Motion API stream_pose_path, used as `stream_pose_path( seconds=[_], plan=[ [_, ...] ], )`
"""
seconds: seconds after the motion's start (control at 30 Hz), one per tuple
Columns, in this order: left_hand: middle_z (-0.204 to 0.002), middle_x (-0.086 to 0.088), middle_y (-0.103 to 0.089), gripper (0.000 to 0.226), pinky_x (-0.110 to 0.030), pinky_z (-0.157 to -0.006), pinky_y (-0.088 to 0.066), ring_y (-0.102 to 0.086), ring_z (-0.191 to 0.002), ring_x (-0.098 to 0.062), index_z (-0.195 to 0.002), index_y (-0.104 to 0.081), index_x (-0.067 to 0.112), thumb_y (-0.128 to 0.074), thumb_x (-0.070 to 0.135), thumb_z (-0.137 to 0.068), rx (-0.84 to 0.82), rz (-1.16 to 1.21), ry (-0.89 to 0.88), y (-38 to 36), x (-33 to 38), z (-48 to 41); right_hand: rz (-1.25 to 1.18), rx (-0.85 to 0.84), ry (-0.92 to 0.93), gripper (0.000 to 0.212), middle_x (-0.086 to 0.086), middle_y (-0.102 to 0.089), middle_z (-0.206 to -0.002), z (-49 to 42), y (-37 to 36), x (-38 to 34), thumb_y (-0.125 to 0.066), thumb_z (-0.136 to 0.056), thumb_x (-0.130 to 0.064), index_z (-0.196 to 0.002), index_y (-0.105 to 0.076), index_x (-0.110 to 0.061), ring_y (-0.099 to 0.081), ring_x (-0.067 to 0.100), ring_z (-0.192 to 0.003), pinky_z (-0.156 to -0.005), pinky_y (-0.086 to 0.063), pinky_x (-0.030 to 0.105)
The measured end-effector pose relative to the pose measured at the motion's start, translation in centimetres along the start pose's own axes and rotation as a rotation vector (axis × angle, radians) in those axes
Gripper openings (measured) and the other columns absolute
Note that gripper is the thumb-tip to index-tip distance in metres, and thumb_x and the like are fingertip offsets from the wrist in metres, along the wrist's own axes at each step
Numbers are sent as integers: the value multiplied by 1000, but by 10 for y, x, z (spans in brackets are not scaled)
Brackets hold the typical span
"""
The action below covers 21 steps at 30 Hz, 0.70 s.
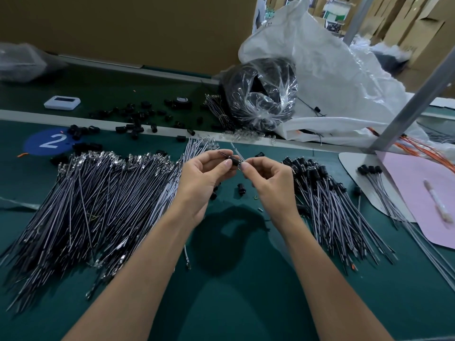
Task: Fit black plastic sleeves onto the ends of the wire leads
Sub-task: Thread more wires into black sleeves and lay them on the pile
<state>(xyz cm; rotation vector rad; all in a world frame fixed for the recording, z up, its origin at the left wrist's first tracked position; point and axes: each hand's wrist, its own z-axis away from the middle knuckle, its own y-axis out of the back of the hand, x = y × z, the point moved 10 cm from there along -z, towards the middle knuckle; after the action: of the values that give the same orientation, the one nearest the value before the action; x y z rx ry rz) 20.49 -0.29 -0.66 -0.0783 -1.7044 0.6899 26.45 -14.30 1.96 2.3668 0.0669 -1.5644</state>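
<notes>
1. While my left hand (204,175) pinches one sleeve (234,160), held up over the table (234,291), my right hand (270,183) pinches one lead (237,152) beside it.
2. Sleeve looks light, hard, slick: I grip its sides. Lead looks thin and bendy: I'd hold close to the tip.
3. Bare leads (98,193) piled left, sleeved ones (320,188) right: too many to count.

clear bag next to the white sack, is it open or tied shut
Open. The clear bag has a loose, crumpled mouth that gapes toward the camera, with black parts showing inside through the opening.
</notes>
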Motion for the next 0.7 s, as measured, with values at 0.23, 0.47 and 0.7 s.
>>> stream_pose_path(
  seconds=[0.23,0.47,0.7],
  plan=[
    [-87,-7,-74,17,-21,-76,-56,-71,-85,-15,-88,-74,7,-69,10,-72,2,173,52,-1,-7,-1,5,15,39,2,2,-70,-71,2,1,-4,-76,-83,-9,-82,-74,-8,-59,8,-62,-62,-48,20],
    [-86,-6,-76,16,-20,-75,-56,-72,-85,-15,-80,-79,13,-71,9,-68,13,121,33,0,-6,0,-66,3,-3,3,4,-71,-69,3,0,-1,-76,-82,-8,-82,-75,-5,-60,7,-60,-59,-51,23],
    [-87,-9,-76,17,-23,-74,-57,-72,-85,-19,-80,-79,13,-73,6,-66,22,153,45,0,-10,1,-96,2,-32,11,5,-72,-66,4,-4,5,-79,-79,-10,-73,-71,-13,-63,13,-55,-54,-49,24]
  ],
)
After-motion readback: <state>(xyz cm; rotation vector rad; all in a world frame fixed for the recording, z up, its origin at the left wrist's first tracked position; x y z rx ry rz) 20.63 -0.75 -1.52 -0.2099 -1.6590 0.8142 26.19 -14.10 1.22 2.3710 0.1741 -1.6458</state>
